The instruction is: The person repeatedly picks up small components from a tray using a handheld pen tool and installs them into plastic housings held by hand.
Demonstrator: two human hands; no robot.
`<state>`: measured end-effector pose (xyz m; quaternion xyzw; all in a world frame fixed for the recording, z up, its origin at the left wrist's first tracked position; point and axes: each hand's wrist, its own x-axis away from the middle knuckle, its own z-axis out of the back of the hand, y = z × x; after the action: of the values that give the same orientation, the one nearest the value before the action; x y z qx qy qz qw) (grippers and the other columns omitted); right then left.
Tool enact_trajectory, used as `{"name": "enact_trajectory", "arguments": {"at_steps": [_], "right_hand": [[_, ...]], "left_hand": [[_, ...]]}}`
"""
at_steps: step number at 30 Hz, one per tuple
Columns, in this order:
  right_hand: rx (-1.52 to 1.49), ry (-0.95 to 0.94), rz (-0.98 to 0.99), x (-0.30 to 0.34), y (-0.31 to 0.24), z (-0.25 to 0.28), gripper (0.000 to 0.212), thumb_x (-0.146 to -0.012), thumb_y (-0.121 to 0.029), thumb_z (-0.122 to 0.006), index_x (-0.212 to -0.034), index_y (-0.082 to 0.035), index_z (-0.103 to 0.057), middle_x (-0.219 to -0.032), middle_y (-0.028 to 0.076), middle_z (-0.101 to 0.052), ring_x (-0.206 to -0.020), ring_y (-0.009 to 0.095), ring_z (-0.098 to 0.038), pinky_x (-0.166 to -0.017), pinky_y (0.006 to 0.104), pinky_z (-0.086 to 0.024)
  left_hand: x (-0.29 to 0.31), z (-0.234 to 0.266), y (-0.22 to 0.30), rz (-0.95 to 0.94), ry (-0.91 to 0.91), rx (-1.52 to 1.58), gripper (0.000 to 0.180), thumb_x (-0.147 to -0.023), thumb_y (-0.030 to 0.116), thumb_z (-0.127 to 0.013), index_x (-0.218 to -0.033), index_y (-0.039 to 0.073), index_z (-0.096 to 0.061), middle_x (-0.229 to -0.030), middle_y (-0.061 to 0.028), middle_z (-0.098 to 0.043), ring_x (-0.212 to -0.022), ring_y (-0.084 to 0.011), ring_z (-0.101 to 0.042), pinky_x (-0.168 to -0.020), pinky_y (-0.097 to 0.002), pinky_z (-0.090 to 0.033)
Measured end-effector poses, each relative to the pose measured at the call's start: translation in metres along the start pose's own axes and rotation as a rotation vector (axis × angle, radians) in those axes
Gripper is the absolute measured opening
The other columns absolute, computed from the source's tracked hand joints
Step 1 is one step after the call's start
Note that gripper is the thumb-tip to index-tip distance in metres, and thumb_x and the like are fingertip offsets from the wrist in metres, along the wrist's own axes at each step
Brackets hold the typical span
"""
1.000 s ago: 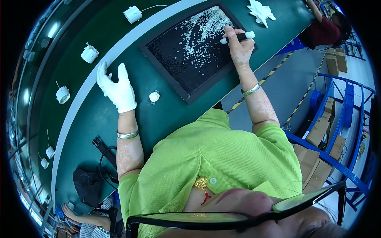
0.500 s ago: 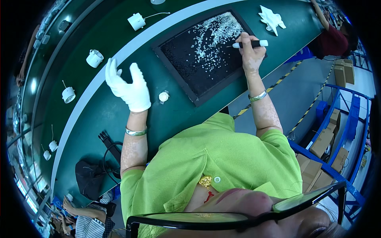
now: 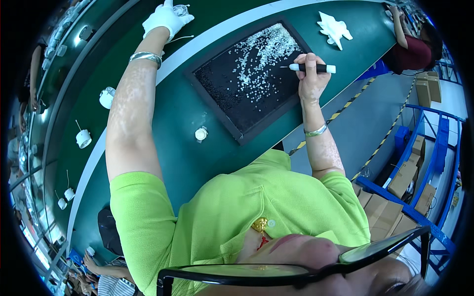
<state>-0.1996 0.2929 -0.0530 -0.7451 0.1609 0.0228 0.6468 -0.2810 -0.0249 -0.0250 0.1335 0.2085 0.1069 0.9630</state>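
My left hand (image 3: 165, 20), in a white glove, reaches to the far left over the green belt. Its thumb and fingers are round a white cylindrical part (image 3: 181, 9) with a clear-looking rim; the glove hides some of it. A thin wire shows beside the wrist, and what it joins is hidden. My bare right hand (image 3: 311, 81) grips a slim pen-shaped tool (image 3: 321, 68) with a black middle, white ends and a thin tip. That tip points left over a black tray (image 3: 232, 129) strewn with many small clear-white pieces (image 3: 256, 69), apart from my fingers.
A small white round part (image 3: 201, 133) sits on the green table left of the tray. More white cylindrical parts (image 3: 83, 138), some with wires, stand along the belt. A crumpled white glove (image 3: 335, 29) lies at the far right. Co-workers sit at both ends.
My left hand has gone from open beside the tray to the far part on the belt. The belt's parts have shifted toward the near left. My right hand still holds the tool, slightly lower.
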Motion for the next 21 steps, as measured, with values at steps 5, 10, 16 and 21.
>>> {"name": "enact_trajectory", "arguments": {"at_steps": [5, 10, 16, 21], "right_hand": [[0.005, -0.011, 0.002, -0.002, 0.005, 0.011, 0.029, -0.088, -0.027, -0.065, -0.080, 0.001, -0.062, -0.074, 0.006, -0.064, -0.058, 0.007, -0.055, -0.044, 0.0164, -0.036], [-0.020, 0.011, 0.003, -0.004, 0.011, 0.011, 0.029, -0.089, -0.026, -0.065, -0.078, 0.001, -0.062, -0.074, 0.007, -0.064, -0.054, 0.007, -0.051, -0.043, 0.0167, -0.035], [-0.279, -0.134, -0.109, -0.017, 0.016, 0.015, 0.037, -0.093, -0.030, -0.058, -0.075, 0.003, -0.060, -0.072, 0.013, -0.059, -0.046, 0.008, -0.041, -0.043, 0.0213, -0.031], [-0.479, -0.214, -0.235, -0.010, 0.014, 0.007, 0.040, -0.095, -0.034, -0.053, -0.076, 0.001, -0.060, -0.077, 0.015, -0.058, -0.047, 0.009, -0.039, -0.046, 0.0231, -0.033]], "left_hand": [[-0.014, -0.042, -0.017, 0.053, -0.370, -0.079, 0.059, -0.083, 0.042, -0.062, -0.131, 0.011, -0.048, -0.118, -0.0136, -0.061, -0.108, -0.0315, -0.059, -0.091, -0.0412, -0.046], [0.016, 0.017, 0.016, -0.056, -0.055, 0.141, 0.049, -0.074, 0.021, -0.070, -0.118, 0.009, -0.051, -0.103, -0.0187, -0.059, -0.096, -0.0358, -0.059, -0.081, -0.0426, -0.048], [0.141, 0.090, 0.019, 0.041, -0.230, 0.689, 0.064, -0.072, 0.019, -0.078, -0.128, 0.008, -0.049, -0.112, -0.0113, -0.062, -0.099, -0.0192, -0.062, -0.084, -0.0302, -0.051], [0.238, 0.081, 0.006, 0.238, -0.331, 0.753, 0.062, -0.064, 0.013, -0.084, -0.117, 0.003, -0.054, -0.109, -0.0114, -0.062, -0.098, -0.0201, -0.061, -0.086, -0.0313, -0.050]]}}
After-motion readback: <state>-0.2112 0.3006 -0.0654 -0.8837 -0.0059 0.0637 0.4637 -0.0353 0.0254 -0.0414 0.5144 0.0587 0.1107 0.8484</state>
